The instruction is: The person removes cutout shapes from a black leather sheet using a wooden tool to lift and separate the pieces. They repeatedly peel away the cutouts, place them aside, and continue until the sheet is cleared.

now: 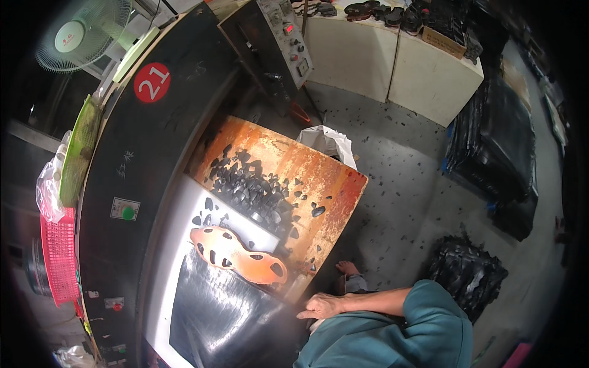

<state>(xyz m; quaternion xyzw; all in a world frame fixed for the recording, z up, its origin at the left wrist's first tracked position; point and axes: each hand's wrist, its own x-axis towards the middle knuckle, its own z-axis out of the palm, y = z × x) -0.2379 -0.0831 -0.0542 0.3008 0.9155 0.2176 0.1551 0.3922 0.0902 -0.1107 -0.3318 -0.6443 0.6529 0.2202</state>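
Observation:
My right hand (pixel 322 306) is at the near right corner of the black sheet (pixel 227 313), its fingers bent together and partly hidden; what they hold, if anything, cannot be made out. No part of my left hand can be seen clearly. Across the far end of the sheet rests an orange, sole-shaped cutting die (pixel 239 256) with several openings through which black shows. Both lie on a white board (pixel 161 306). Beyond the die, many small black cut pieces (pixel 251 190) are heaped, partly on the board and partly on a rust-stained plate (pixel 343 178).
A dark machine body (pixel 135 165) with a green button runs along the left, with a control box (pixel 285 37) at the back. A white bag (pixel 328 141) hangs behind the plate. Black sheets (pixel 491 141) and bundled black material (pixel 466 270) stand right. Scraps litter the floor (pixel 405 165).

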